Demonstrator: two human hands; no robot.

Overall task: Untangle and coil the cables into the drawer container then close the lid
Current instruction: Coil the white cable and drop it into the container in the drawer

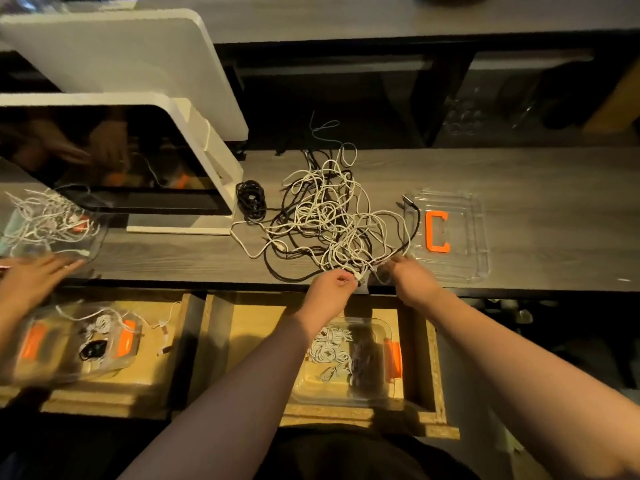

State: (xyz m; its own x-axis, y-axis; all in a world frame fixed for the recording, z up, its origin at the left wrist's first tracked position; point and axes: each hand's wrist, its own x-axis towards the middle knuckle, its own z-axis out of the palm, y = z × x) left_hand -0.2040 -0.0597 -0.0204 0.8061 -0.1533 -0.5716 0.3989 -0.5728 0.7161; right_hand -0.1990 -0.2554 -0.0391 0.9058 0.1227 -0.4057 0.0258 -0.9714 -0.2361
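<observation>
A tangle of white and black cables point(325, 216) lies on the grey desk point(536, 209). My left hand point(330, 289) pinches a white cable end at the tangle's near edge. My right hand point(412, 277) grips cable strands just to the right of it. Below my arms, an open wooden drawer point(429, 403) holds a clear container point(346, 362) with an orange latch and coiled white and black cables inside. Its clear lid point(460, 237) with an orange clip lies on the desk, right of the tangle. A small coiled black cable point(251, 199) sits left of the tangle.
A white-framed monitor point(114, 157) stands at the left. Another person's hand point(31, 275) reaches over the desk's left edge, near a second clear lid with white cables point(48, 220). A second drawer holds another container point(79, 344) with cables.
</observation>
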